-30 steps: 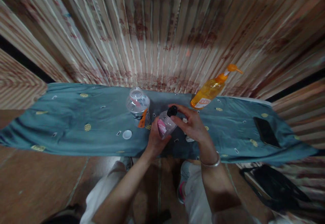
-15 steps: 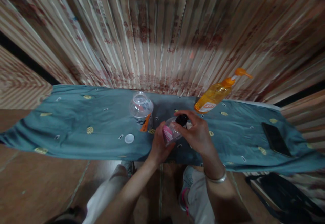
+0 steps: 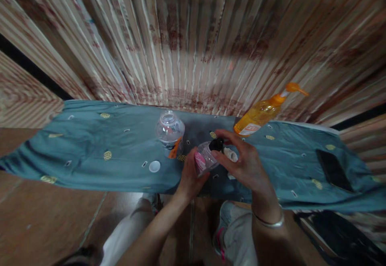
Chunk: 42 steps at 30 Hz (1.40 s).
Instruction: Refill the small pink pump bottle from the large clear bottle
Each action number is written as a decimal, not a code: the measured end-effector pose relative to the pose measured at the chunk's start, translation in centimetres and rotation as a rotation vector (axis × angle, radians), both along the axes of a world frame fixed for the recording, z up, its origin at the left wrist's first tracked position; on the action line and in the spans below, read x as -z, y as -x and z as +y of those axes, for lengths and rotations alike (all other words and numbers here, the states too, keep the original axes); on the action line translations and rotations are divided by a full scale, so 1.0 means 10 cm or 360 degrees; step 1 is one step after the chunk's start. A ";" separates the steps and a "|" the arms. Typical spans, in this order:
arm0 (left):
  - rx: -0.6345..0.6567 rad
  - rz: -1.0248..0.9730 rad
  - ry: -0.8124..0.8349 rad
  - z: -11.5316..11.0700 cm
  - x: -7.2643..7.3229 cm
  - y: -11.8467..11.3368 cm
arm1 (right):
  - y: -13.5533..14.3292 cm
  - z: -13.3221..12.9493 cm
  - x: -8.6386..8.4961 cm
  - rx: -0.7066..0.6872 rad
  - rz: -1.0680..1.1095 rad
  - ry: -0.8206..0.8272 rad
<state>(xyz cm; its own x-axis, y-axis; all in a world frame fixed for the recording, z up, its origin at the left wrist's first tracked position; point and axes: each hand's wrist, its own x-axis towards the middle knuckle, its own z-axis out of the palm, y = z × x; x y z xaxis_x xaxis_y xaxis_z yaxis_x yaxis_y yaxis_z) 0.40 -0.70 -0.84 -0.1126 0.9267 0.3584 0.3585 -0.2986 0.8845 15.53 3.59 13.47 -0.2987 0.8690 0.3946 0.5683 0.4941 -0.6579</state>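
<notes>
My left hand [image 3: 192, 174] is closed round the lower part of a small clear plastic bottle [image 3: 210, 156] with a pink label. The bottle leans up to the right over the cloth. At its top, the thumb and forefinger of my right hand [image 3: 243, 159] pinch a black cap [image 3: 216, 144], its other fingers bent above. Behind my right hand lies a crumpled white thing [image 3: 230, 154], partly hidden. To the left, a larger clear bottle [image 3: 170, 134] with an orange and dark label stands with its mouth uncovered, and a round white lid [image 3: 155, 166] lies near it.
An orange pump bottle [image 3: 259, 115] stands at the back right of the narrow cloth-covered table [image 3: 84, 149]. A black phone [image 3: 334, 170] lies at the right end. A pleated curtain [image 3: 187, 49] hangs behind. On the floor at right rests a dark bag [image 3: 340, 234].
My right hand has shifted slightly right and its fingers have loosened round the cap, showing more of the small bottle and the white thing. My left hand keeps its grip.
</notes>
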 end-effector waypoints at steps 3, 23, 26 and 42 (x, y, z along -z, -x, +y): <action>-0.0009 -0.0020 0.0013 -0.01 0.01 -0.01 | 0.05 0.00 0.02 0.0220 -0.0082 -0.0097; -0.0031 -0.0077 0.0139 -0.04 -0.04 -0.04 | 0.04 -0.04 -0.10 0.0191 -0.0125 -0.0088; 0.0001 -0.0073 0.0153 -0.04 -0.06 -0.02 | 0.00 -0.04 -0.13 0.0011 -0.0088 -0.0014; 0.0092 -0.0047 0.0253 -0.05 -0.08 0.09 | 0.06 -0.02 -0.17 0.0101 0.0031 -0.0017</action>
